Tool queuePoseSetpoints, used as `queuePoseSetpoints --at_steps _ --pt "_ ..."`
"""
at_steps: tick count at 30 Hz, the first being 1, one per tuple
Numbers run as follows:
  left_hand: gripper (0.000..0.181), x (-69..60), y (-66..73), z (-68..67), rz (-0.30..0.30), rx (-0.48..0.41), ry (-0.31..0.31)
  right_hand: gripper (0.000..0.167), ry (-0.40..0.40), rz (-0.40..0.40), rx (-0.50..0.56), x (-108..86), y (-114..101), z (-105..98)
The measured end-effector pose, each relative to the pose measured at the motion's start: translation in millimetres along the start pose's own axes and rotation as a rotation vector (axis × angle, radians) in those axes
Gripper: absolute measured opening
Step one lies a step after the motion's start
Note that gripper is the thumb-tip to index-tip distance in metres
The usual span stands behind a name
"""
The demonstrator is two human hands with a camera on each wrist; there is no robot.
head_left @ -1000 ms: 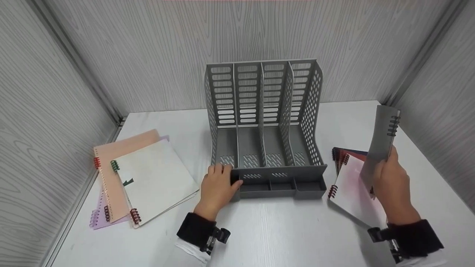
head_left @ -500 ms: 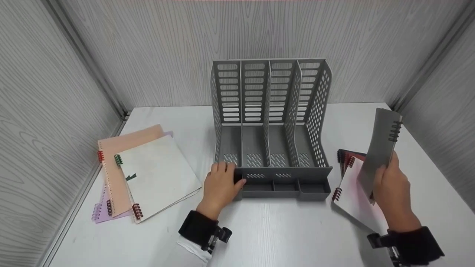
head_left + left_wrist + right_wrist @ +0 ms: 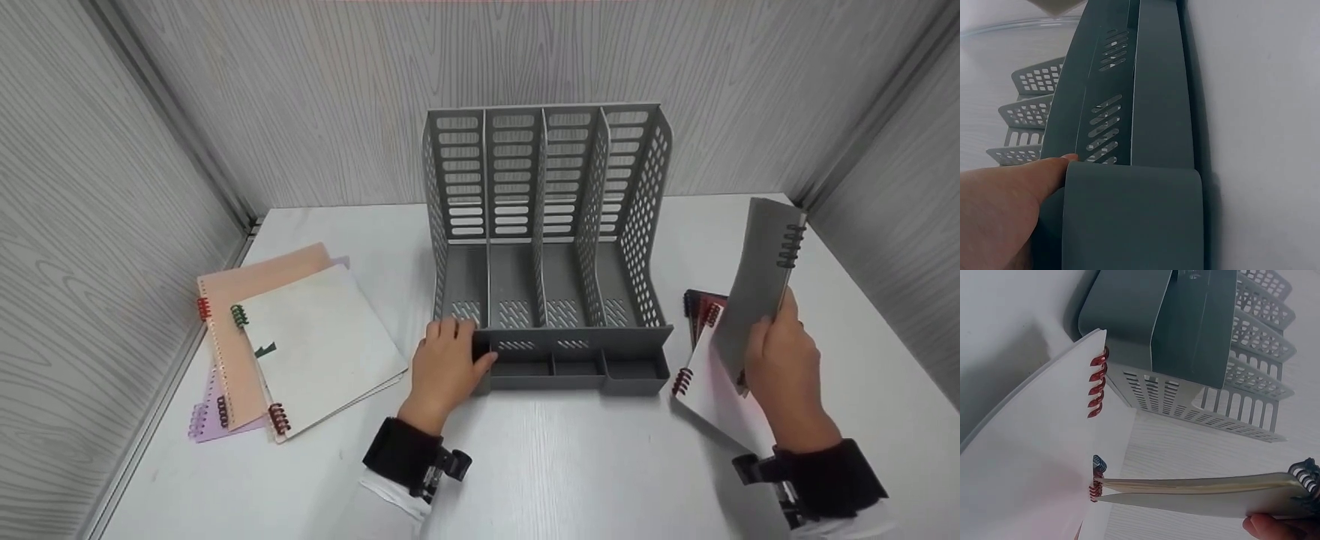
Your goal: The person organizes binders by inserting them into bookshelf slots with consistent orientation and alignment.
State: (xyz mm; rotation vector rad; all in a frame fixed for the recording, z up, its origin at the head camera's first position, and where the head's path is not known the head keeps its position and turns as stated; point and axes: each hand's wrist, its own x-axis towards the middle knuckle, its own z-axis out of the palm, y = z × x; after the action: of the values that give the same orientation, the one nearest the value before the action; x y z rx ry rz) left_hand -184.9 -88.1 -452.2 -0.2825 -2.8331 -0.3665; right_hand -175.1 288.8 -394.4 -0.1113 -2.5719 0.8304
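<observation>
My left hand grips the front left corner of a grey desk file organizer, fingers over the front panel and thumb beside the small front compartments. In the left wrist view the thumb lies against the front part. My right hand holds a grey-covered spiral notebook upright, its black rings facing right. The notebook's lower end is over a white notebook with red rings. From the right wrist, the grey notebook shows edge-on, with fingertips against its cover.
Under the white notebook at right lie red and dark notebooks. On the left, a white notebook overlaps an orange notebook and a purple one. Wood-grain panels enclose the white table.
The head view shifts slightly. My right hand and the grey notebook move a little left over the white notebook. My left hand keeps its place on the organizer.
</observation>
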Motion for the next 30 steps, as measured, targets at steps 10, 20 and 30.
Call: queuePoseSetpoints --at_steps 10,20,30 --pt "0.058 -0.2 1.2 -0.1 -0.021 -0.008 -0.009 0.047 0.048 -0.073 -0.001 2.6 -7.5 0.7" --pt "0.056 -1.3 1.4 1.6 -0.017 0.000 0.060 0.046 0.060 -0.118 0.032 6.9 -17.8 0.6" --pt "0.056 -0.6 1.8 3.2 -0.035 -0.035 0.016 0.047 0.074 -0.121 0.034 9.7 -26.8 5.7"
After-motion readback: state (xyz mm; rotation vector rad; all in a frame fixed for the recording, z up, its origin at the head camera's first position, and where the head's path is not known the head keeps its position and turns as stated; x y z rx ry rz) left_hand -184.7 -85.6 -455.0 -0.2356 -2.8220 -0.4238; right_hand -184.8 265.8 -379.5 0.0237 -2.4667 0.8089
